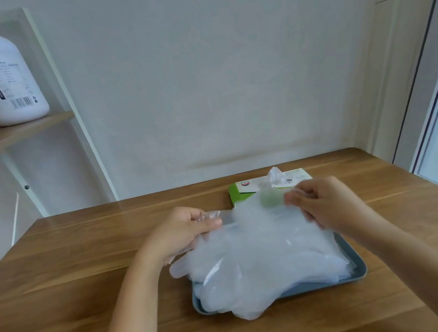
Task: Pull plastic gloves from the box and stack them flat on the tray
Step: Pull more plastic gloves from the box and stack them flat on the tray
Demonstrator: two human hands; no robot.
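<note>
Laying step — left hand and right hand pinch the edges of a thin clear plastic glove, spread over the pile on the grey-blue rectangular tray, nearer than the green cardboard box. Next — lower it flat, release.

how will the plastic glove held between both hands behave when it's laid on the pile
Probably very floppy: the glove drapes limply between the left hand and right hand. Likely featherlight, being thin see-through film. It may slide on the slick pile, which spills over the tray rim.
</note>
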